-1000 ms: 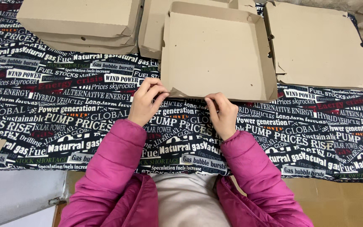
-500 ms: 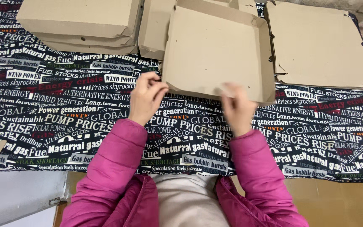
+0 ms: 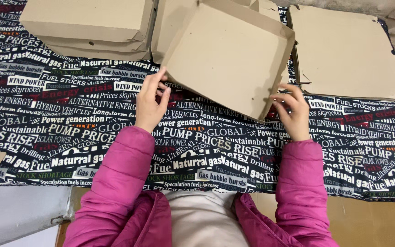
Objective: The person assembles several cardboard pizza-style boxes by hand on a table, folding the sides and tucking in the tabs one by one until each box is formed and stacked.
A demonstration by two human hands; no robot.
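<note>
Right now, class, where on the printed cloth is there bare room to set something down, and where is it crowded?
Free: the cloth left of the left hand, below the box stack; the strip nearest the person, between the sleeves; and the patch right of the right hand, below the flat cardboard. Crowded: the far edge, where the tilted tray sits between both.

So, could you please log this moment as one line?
left hand: on box corner | right hand: at box edge | box: tilted | cloth: under
</note>
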